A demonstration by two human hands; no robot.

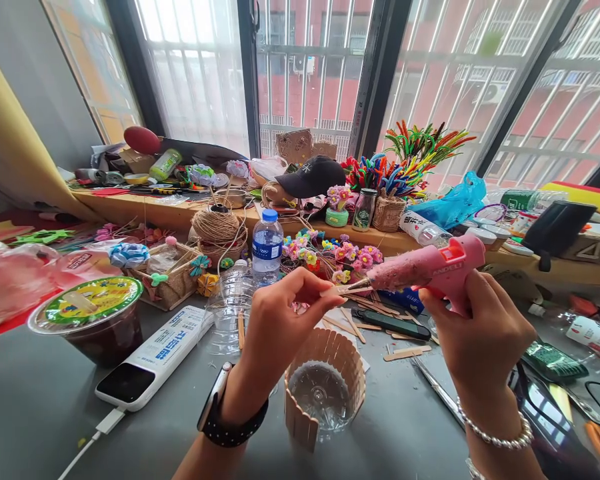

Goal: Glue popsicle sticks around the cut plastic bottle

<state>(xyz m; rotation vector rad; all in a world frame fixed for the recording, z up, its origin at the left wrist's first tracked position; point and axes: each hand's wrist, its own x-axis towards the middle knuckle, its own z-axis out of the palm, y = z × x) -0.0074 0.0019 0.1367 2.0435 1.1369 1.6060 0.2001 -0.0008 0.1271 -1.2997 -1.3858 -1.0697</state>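
My right hand (485, 327) is wrapped round the handle of a pink hot glue gun (430, 267), its nozzle pointing left. Between thumb and fingertips, my left hand (290, 320) pinches a small wooden craft stick (347, 289), mostly hidden by the fingers. The nozzle tip is at the stick. Below both hands, a clear plastic bottle base (323, 395) stands on the table, with wooden craft sticks (353, 360) upright around much of its side. A gap in the stick wall shows at the front right.
Loose craft sticks (407, 353), a dark green utility knife (391, 325) and scissors (437, 387) lie behind and right. A white power bank (155, 360) and a lidded cup (93, 320) stand left. A blue-capped bottle (267, 248), twine (219, 230) and pipe-cleaner flowers (353, 257) are behind.
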